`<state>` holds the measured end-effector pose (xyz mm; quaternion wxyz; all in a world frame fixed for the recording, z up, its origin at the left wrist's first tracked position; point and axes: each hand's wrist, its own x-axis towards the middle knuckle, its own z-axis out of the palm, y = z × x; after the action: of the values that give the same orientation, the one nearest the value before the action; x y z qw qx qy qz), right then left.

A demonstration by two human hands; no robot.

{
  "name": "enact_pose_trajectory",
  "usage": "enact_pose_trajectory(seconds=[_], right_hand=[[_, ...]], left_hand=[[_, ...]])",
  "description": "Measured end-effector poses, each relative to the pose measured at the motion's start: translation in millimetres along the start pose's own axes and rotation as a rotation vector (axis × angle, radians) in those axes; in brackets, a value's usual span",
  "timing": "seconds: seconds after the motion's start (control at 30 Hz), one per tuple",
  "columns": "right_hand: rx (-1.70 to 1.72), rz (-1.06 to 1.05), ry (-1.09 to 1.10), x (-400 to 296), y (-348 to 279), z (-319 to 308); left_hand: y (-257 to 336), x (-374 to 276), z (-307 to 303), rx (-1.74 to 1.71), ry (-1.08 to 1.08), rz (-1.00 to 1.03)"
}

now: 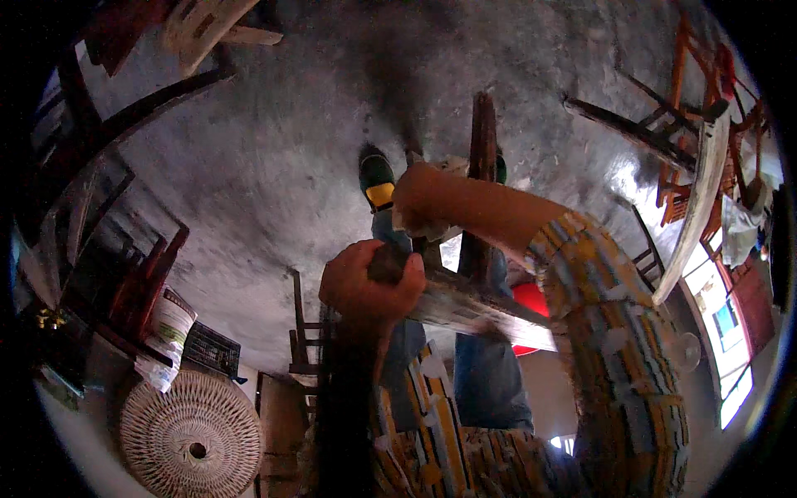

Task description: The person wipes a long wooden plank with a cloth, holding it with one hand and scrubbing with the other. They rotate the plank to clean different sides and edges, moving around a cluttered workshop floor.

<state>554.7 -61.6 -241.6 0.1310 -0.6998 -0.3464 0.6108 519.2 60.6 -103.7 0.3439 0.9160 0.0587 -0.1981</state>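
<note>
A worn wooden bench (pixel 457 305) is held in front of my legs, its legs pointing away from me. My left hand (pixel 367 283) grips the dark end of its plank, thumb on the near side. Above it, my right hand (pixel 420 196) is closed on a pale crumpled cloth (pixel 445 233) against a bench leg that is mostly hidden. Another dark wooden leg (pixel 482 137) rises just beside my right wrist. My right forearm passes over that leg and covers part of it.
A grey concrete floor (pixel 280 155) spreads around my shoes. A red round object (pixel 529 299) shows behind the bench. To the left are a woven round wicker piece (pixel 193 436), a black crate (pixel 212 348) and dark wooden furniture (pixel 149 274). A curved pale beam (pixel 700 199) and chairs stand right.
</note>
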Motion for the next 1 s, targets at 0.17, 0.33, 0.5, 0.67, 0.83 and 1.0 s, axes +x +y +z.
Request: enact_pose_trajectory(seconds=[0.17,0.33,0.5,0.67,0.83,1.0], right_hand=[[-0.186,0.041,-0.156,-12,13,-12],[-0.256,0.070,-0.009,-42,17,-35],[-0.040,0.129,0.025,-46,34,-60],[0.244,0.216,-0.048,-54,3,-81],[0.321,0.105,-0.110,-28,-32,-26],[0.141,-0.096,-0.473,-3,3,-23]], left_hand=[[0,2,0,-0.009,0.017,0.063],[5,4,3,0.049,0.024,0.058],[-3,-6,-1,0.112,0.053,0.053],[-1,2,0,-0.016,-0.064,-0.116],[9,0,0,0.146,-0.013,-0.056],[10,6,-10,0.133,-0.184,-0.098]])
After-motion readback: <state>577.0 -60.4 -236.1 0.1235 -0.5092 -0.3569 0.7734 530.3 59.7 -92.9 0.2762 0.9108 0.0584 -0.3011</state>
